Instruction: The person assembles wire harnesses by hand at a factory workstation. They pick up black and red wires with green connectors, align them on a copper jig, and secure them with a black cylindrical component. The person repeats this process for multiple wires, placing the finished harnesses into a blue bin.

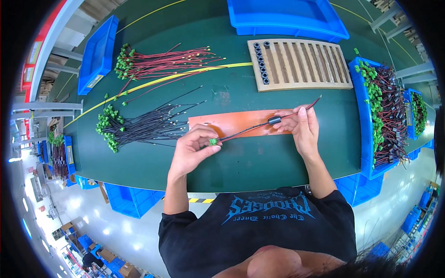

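My left hand (192, 148) pinches a small green connector (213, 142) at the near end of a red and black wire pair (245, 130). My right hand (301, 127) grips the same wires further along, its fingers around a black ring core (274, 120) threaded on them. The free wire ends stick out up and right past my right fingers. The wires are stretched between both hands, just above an orange mat (232, 121) on the green table (259, 157).
A bundle of black wires with green connectors (134, 127) lies left of the mat; a red bundle (157, 64) lies farther back. A slotted wooden rack (301, 64) holds black rings along its left side. Blue bins (366, 129) of finished wires stand at right, others at the back.
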Demonstrator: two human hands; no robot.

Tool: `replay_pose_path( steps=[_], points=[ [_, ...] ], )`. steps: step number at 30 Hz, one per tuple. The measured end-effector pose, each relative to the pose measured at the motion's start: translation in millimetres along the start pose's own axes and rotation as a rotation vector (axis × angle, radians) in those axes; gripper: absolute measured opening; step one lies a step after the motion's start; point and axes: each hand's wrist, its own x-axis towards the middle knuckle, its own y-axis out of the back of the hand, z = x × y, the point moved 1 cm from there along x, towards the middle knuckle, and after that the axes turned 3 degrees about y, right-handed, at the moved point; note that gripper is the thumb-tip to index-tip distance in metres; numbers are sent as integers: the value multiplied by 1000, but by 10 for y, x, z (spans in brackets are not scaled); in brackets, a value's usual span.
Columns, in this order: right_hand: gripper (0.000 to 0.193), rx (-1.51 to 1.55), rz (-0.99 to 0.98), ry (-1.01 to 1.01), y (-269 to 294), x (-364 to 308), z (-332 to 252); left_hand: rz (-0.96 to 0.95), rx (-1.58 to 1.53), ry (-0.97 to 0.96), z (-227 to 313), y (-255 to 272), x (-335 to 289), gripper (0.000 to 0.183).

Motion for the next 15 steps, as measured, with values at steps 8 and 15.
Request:
replay_pose_path(
  steps=[8,15],
  points=[
    [25,-44,-139,23,-127,-51,196,337,17,-89,-191,309,21,17],
    [25,-38,-138,3,-113,-30,200,377,38,-62,-311,304,40,16]
  ],
)
